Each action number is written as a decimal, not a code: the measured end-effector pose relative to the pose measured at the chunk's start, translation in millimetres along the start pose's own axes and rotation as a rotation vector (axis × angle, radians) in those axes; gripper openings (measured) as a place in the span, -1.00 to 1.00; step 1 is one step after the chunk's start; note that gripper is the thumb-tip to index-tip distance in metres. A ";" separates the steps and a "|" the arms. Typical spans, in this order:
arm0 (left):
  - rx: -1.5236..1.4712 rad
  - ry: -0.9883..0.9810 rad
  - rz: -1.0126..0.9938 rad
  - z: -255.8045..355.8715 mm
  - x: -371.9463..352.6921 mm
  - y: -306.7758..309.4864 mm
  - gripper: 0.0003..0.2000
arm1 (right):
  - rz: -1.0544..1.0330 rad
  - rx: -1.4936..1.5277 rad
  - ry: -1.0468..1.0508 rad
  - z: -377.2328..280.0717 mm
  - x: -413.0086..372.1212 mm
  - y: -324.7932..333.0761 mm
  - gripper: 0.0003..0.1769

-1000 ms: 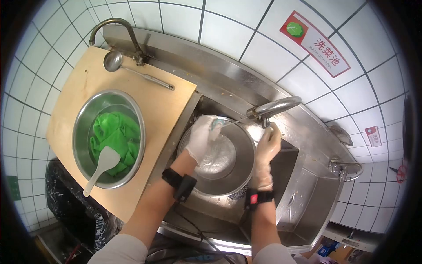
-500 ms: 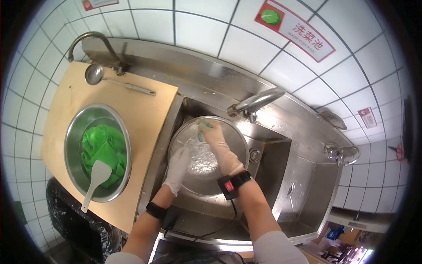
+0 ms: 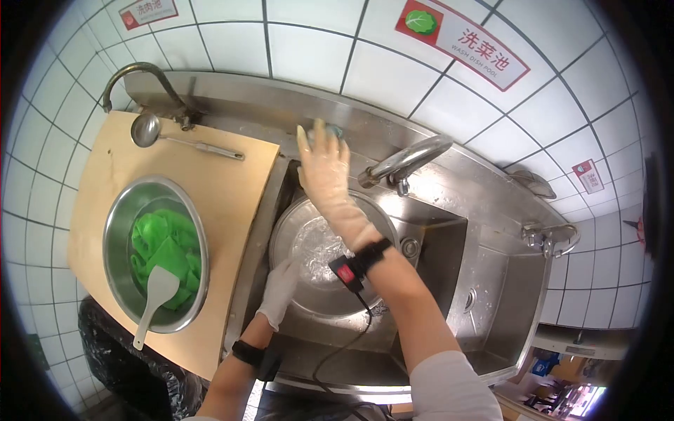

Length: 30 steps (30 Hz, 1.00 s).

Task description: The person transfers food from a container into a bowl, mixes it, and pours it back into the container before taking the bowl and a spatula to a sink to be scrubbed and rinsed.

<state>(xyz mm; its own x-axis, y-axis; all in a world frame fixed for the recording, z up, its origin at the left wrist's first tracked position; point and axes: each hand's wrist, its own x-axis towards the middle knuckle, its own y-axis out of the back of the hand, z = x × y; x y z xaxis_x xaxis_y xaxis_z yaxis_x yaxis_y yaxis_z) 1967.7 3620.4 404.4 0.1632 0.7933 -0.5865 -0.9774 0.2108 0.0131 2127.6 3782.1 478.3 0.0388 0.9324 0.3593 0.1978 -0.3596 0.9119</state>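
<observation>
A round metal basin [image 3: 365, 298] with water in it sits in the sink's left compartment. My gloved left hand [image 3: 279, 286] is at the basin's left side, gripping its rim with the fingers over the inside. My gloved right hand [image 3: 326, 165] is stretched past the basin to the steel ledge behind the sink, its fingers spread. A greenish scrubbing pad [image 3: 336, 132] lies at the fingertips there, partly hidden behind them.
On the wooden board [image 3: 232, 203] at left lie a ladle [image 3: 203, 146] and an oval metal bowl [image 3: 203, 281] holding green cloth [image 3: 168, 245] and a pale spatula [image 3: 160, 291]. A faucet [image 3: 414, 156] arches behind the basin. Another sink compartment [image 3: 502, 309] is at right.
My right hand has moved from inside the basin up to the back ledge, and its fingers have spread by the scrubbing pad. My left hand stays at the basin's left side.
</observation>
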 end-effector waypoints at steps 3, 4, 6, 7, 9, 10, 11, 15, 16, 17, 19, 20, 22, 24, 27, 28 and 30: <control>-0.009 -0.011 0.012 -1.9 0.0 -5.3 -0.68 | 0.064 -0.544 0.390 34.3 11.7 -68.5 -0.43; -0.005 0.002 0.031 -2.8 -0.5 -4.6 -0.70 | 0.067 -0.306 0.406 50.6 3.9 -84.1 -0.46; 0.004 -0.008 -0.011 -7.7 2.2 -1.8 -0.69 | 0.063 -0.068 0.426 65.7 -9.4 -85.1 -0.48; 0.014 -0.016 -0.047 -10.3 -0.2 -1.3 -0.68 | -0.004 -0.117 0.287 69.3 -20.6 -79.8 -0.49; 0.022 0.007 -0.044 -4.5 -4.9 -3.6 -0.68 | 0.156 -0.101 0.073 79.4 -40.8 -78.4 -0.59; 0.027 0.032 -0.034 -0.8 -7.9 -5.1 -0.68 | 0.162 -0.108 0.075 82.3 -45.6 -65.5 -0.59; 0.024 0.025 -0.040 2.4 -11.0 -6.8 -0.68 | 0.017 -0.123 -0.097 84.5 -48.5 -46.0 -0.61; -0.072 0.021 -0.106 11.7 -27.2 -15.3 -0.69 | -0.363 -0.320 -0.228 98.0 -70.9 3.8 -0.65; -0.088 0.026 -0.123 12.3 -30.0 -17.4 -0.69 | -0.335 -0.325 -0.110 114.7 -101.8 -19.0 -0.67; -0.090 0.023 -0.137 9.7 -31.6 -18.5 -0.69 | -0.309 -0.331 0.007 133.4 -136.3 -42.0 -0.69; 0.025 -0.075 -0.126 -2.2 -36.6 -16.6 -0.70 | -0.812 -0.134 -0.281 147.4 -173.8 -14.7 -0.68; 0.031 -0.077 -0.149 -6.2 -36.8 -16.6 -0.70 | -0.807 -0.140 -0.303 153.2 -177.9 1.4 -0.68; -0.136 -0.002 -0.122 -12.0 -37.0 -17.1 -0.72 | -0.442 -0.121 -0.576 158.9 -183.5 33.6 -0.59; -0.038 0.045 -0.120 -12.7 -37.0 -20.0 -0.71 | -0.131 0.006 -0.441 155.2 -149.3 79.4 -0.52; -0.005 0.000 -0.124 -9.9 -41.8 -37.0 -0.70 | 0.063 -0.090 -0.089 179.2 -118.0 30.8 -0.43; 0.004 -0.005 -0.153 -11.5 -38.8 -45.8 -0.70 | 0.051 -0.126 -0.006 199.6 -115.6 0.1 -0.41; -0.005 0.036 -0.170 -15.5 -39.1 -57.8 -0.70 | 0.042 -0.108 0.004 227.2 -123.2 4.2 -0.41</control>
<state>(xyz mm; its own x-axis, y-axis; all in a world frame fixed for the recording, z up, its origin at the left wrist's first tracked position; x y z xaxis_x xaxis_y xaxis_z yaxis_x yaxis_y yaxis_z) 2015.7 3568.4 414.0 0.3212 0.7258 -0.6084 -0.9369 0.3370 -0.0926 2346.2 3673.8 392.8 0.0413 0.9163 0.3984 0.0890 -0.4006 0.9119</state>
